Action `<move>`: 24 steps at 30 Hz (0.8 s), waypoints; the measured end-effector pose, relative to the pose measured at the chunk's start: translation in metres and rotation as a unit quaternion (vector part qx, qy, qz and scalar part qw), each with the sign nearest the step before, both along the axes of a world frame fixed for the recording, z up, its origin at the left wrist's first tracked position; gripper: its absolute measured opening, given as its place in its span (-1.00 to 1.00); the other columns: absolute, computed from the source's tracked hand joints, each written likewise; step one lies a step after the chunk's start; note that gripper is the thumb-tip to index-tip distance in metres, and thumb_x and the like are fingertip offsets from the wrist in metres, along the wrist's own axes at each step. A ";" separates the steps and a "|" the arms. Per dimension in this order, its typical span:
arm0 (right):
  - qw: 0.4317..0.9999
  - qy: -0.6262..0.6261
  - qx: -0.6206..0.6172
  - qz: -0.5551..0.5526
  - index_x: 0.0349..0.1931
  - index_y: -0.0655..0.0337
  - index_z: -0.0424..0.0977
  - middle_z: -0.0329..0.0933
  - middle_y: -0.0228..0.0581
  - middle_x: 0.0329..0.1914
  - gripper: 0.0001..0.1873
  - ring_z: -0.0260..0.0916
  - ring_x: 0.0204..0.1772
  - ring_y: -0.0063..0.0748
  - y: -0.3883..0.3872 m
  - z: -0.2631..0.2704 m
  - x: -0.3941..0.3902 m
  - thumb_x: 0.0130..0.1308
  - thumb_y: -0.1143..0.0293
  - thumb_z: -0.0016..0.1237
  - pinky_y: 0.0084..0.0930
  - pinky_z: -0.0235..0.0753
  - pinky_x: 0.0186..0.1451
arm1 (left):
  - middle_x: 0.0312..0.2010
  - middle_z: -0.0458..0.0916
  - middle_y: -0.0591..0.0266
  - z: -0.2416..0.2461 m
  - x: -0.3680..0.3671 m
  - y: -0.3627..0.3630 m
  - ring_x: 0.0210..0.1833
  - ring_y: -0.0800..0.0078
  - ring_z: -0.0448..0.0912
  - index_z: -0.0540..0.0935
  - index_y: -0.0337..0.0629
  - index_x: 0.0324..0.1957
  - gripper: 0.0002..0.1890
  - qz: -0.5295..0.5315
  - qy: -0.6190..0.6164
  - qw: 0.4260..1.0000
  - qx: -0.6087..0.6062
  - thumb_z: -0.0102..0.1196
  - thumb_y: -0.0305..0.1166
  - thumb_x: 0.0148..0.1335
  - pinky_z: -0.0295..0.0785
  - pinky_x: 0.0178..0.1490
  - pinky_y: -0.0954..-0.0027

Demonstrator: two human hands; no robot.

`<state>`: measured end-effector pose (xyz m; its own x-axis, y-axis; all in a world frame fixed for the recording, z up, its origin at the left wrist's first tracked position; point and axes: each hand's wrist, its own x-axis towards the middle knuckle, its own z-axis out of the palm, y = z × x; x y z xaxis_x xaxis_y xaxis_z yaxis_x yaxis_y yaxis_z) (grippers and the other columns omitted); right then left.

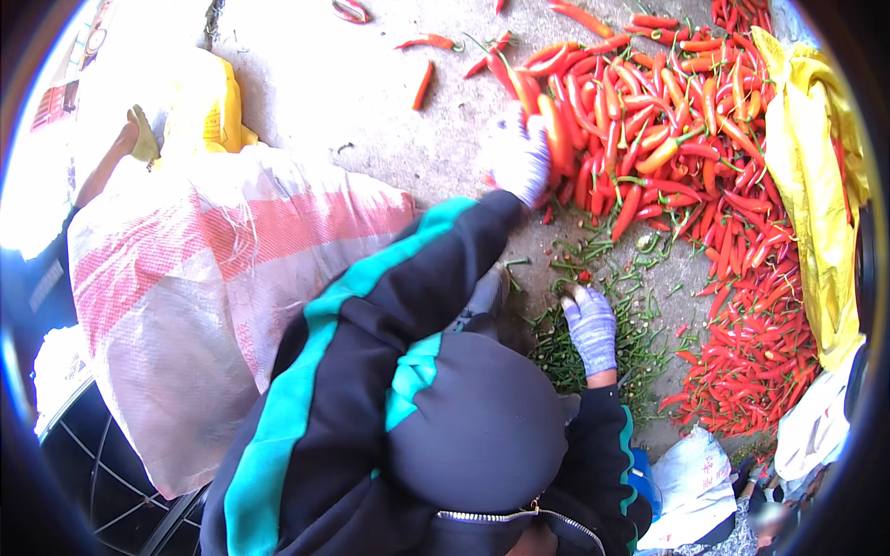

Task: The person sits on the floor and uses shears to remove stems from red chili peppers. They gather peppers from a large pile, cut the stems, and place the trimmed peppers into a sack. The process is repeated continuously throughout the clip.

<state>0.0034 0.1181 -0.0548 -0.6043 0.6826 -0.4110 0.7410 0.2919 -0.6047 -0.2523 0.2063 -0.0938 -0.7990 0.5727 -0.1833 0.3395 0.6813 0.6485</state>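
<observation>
My left hand point(518, 156), in a pale knit glove, is closed around several red chilli peppers point(556, 139) at the left edge of a large chilli heap point(653, 118). They look larger and nearer than the heap. Glare washes out part of the glove. Lower down, my right hand point(591, 330), in a grey-purple knit glove, rests its fingertips at a pile of green chilli stems point(560, 347) on the concrete ground. A small red piece point(584, 276) lies just beyond those fingertips; whether they pinch anything cannot be told. Smaller red chillies point(758, 347) spread along the right.
A big white-and-red woven sack point(208, 278) stands at left, a yellow bag point(222, 104) behind it. Another person's foot point(144, 133) is nearby. Yellow sacking point(810, 194) borders the heap. At lower right are a white sack point(695, 486), a blue container point(645, 479) and another person point(758, 521).
</observation>
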 end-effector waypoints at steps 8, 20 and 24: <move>0.975 0.136 0.080 -0.156 -0.12 0.28 0.57 0.58 -0.09 -0.20 -0.79 0.53 -0.12 -0.10 0.060 0.065 -0.014 0.30 0.40 0.01 -0.28 0.47 0.01 | 0.01 0.46 -0.28 0.025 0.102 0.004 0.06 -0.24 0.43 0.43 -0.29 0.14 -0.47 -0.281 -0.218 0.930 0.089 0.05 -0.13 0.24 0.35 0.16 -0.04; 0.896 -0.128 0.400 0.145 0.24 -0.16 0.41 0.18 -0.39 0.42 -0.30 -0.09 0.53 -0.22 0.181 0.013 -0.075 0.05 -0.12 0.13 0.15 -0.12 0.50 | -0.49 0.63 0.30 0.043 -0.211 0.048 -0.48 0.56 0.55 0.68 -0.33 -0.13 -0.57 -0.040 -0.183 0.935 0.301 0.26 -0.10 0.19 0.44 -0.34 0.52; 0.885 -0.072 0.442 0.129 0.25 -0.22 0.40 0.16 -0.45 0.44 -0.35 -0.10 0.54 -0.26 0.185 -0.013 -0.064 0.12 -0.11 0.08 0.15 -0.12 0.49 | 0.26 0.34 -0.24 -0.012 -0.356 0.046 0.28 -0.10 0.38 0.08 -0.08 0.46 -0.01 0.170 0.168 0.971 -0.033 0.26 0.05 0.06 0.23 0.36 0.12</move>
<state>-0.0604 0.3027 -0.0676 -0.7711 0.6236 0.1287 0.6323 0.7737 0.0397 -0.6085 0.2519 -0.1058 -0.9607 0.2620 0.0921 0.2727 0.8269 0.4917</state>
